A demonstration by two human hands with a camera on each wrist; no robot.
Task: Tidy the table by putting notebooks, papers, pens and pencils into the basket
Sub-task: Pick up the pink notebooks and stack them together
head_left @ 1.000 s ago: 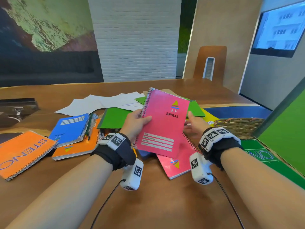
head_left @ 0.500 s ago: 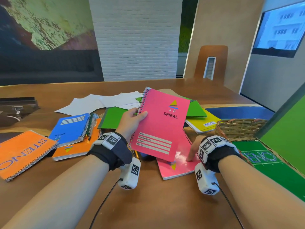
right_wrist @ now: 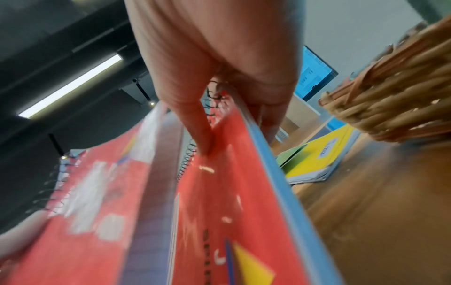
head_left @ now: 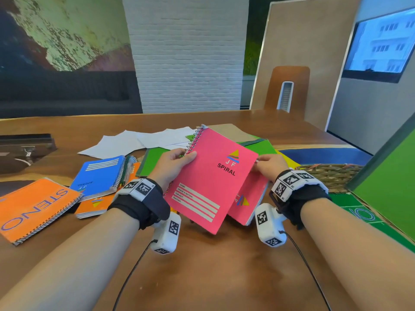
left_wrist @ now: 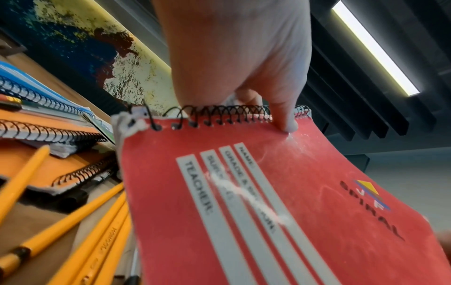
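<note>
My left hand [head_left: 177, 160] grips a pink spiral notebook [head_left: 215, 178] by its coil edge and holds it tilted above the table; the thumb presses on the cover [left_wrist: 268, 192]. My right hand [head_left: 268, 164] pinches a second pink notebook [head_left: 249, 198] at its top edge, lifted just behind and below the first [right_wrist: 219, 192]. The wicker basket [head_left: 330, 176] stands to the right of my right hand. Blue [head_left: 101, 176] and orange [head_left: 33, 207] notebooks lie at the left, white papers [head_left: 125, 144] behind them. Yellow pencils [left_wrist: 80, 221] lie under my left hand.
Green folders [head_left: 260, 147] and a yellow notebook [right_wrist: 324, 160] lie behind the pink ones. A green board [head_left: 390, 187] leans at the far right beside the basket. A dark box [head_left: 24, 149] sits at the far left. Bare wood lies in front of me.
My right hand has taken hold of the lower pink notebook and raised it off the table. My left hand has kept its notebook, shifted a little to the right.
</note>
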